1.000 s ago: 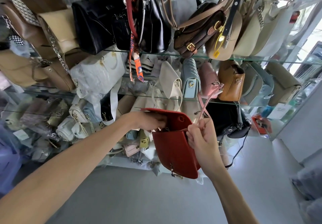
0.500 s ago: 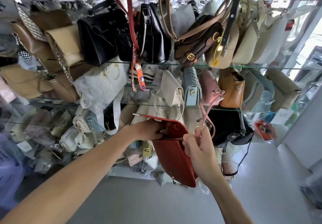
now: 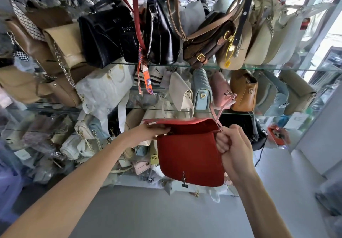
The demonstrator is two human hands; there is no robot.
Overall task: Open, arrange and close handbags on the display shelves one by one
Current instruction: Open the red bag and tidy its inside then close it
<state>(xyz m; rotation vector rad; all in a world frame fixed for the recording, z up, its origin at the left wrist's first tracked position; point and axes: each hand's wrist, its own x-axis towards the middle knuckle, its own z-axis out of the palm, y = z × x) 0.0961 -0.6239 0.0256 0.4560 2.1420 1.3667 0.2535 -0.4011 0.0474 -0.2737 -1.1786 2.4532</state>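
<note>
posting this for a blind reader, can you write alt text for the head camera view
Two bare hands hold an open red handbag in front of glass shelves crowded with handbags: the left hand lifts its flap while the right hand grips its right edge. Black, beige, brown, white, blue and pink bags fill the shelves behind.

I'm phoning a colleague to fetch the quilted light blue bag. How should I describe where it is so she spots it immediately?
On the middle glass shelf, find the upright row of small bags. The quilted light blue handbag stands between a cream flap bag and a pink bag. Only it has diagonal stitching and a gold clasp.
</note>
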